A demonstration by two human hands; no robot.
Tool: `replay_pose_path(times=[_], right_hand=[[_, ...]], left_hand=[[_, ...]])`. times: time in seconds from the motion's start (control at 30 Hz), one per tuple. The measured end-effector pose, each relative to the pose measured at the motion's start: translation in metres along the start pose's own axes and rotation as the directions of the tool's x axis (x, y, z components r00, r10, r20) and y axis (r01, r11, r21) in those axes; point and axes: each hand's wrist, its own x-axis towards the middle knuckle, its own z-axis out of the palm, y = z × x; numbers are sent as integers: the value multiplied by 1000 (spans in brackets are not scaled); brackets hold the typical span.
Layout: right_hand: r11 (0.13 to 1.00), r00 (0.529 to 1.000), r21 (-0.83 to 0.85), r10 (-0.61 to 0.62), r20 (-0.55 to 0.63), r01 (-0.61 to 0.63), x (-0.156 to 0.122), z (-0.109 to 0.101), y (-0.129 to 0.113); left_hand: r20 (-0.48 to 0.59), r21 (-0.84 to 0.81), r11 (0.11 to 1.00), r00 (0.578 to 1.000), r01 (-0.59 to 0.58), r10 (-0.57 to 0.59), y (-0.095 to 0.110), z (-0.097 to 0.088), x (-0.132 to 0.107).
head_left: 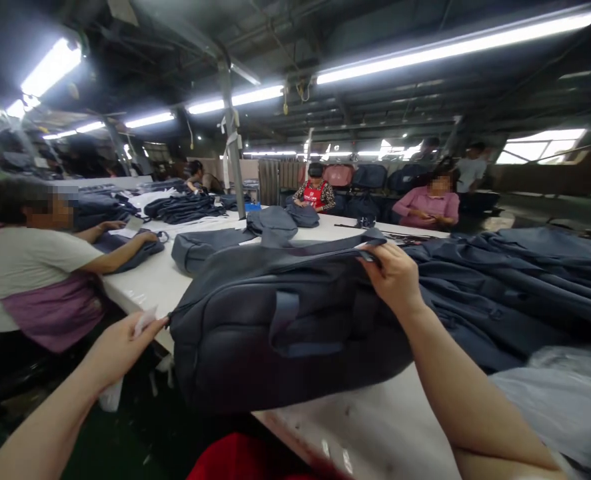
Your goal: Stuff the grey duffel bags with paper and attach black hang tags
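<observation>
A dark grey-blue fabric bag (pixel 285 320) with a front handle strap hangs in front of me over the near edge of the white table (pixel 375 427). My left hand (pixel 120 343) pinches the bag's left end, with a bit of white material between the fingers. My right hand (pixel 392 270) is closed on the bag's top right edge near a small white tag.
A heap of the same dark bags (pixel 515 287) lies to the right, with clear plastic (pixel 570 400) near it. More bags (pixel 270 223) sit further along the table. A seated person (pixel 40 273) works at the left; other people (pixel 428 203) sit at the far end.
</observation>
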Motion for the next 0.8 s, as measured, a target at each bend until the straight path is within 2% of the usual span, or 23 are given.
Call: replay_pose_path(times=[0.07,0.1,0.17,0.23,0.3,0.33,0.4,0.47,0.53,0.57,0.63,0.73,0.8], right_hand=[[991,997,123,-54,53,47,3,9,8],[982,991,173,-92,99,74,3,14,9],[967,974,231,-147,175,105,1,20,3],[961,958,249,-180,222,123,-1,22,-7],[958,949,251,-202,241,140,-3,19,-16],[956,945,252,-214,248,150,-5,16,-20],[954,933,250,-234,272,166,-10,7,-28],[963,927,218,-222,301,160,-18,-5,-40],[978,942,153,-182,282,143,-28,-18,-57],[980,949,127,-183,258,154,-33,-23,-67],[964,937,115,-259,233,238,-39,-29,-88],[925,874,122,-381,303,361,-36,-27,-112],[937,868,71,-343,360,341,-26,-22,-119]], left_hand=[[121,-40,999,993,7,-2,-16,6,-15],[131,-23,1000,991,-13,15,-18,9,-21],[-2,53,998,999,-38,38,-10,11,-26],[-175,121,990,980,-74,95,9,7,-22],[-221,189,966,950,-179,219,36,1,-10],[-203,221,945,936,-241,286,51,0,-1],[-101,273,903,924,-331,369,78,3,18],[38,279,885,925,-372,377,100,13,34],[100,215,892,918,-396,384,117,24,44],[76,181,896,914,-406,399,125,26,45],[-38,156,891,898,-428,438,142,24,45],[-194,250,863,851,-439,489,174,6,37],[-231,313,828,808,-466,542,196,-9,32]])
